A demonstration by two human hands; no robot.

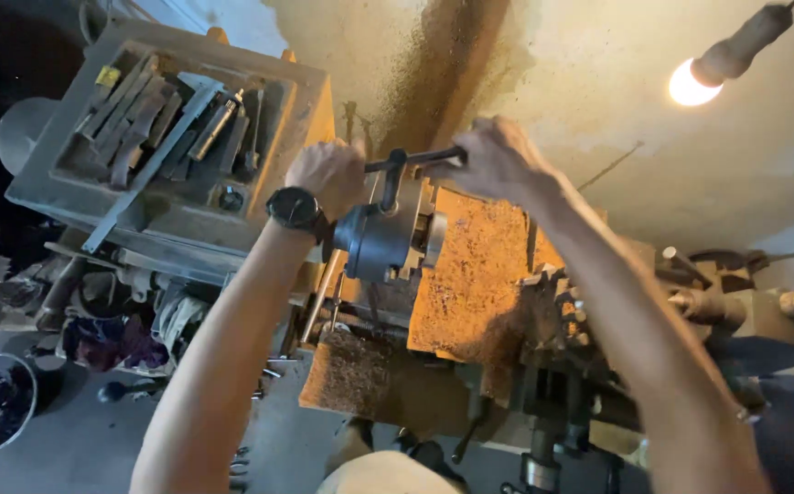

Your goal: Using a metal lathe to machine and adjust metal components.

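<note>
We have both hands on the T-handled chuck key point(413, 161) that stands in the top of the lathe chuck point(380, 240): our right hand point(496, 157) is clenched around the bar's far end, and our left hand point(327, 174), above the wristwatch point(295, 208), is closed near the other end, though we cannot tell how fully it wraps the bar. We judge the key to be stiff, heavy steel, probably oily, so the bar ends give the best grip and leverage. Left of the chuck sits a tray of tools point(161, 119); to its right, the chip-covered carriage point(470, 274).
</note>
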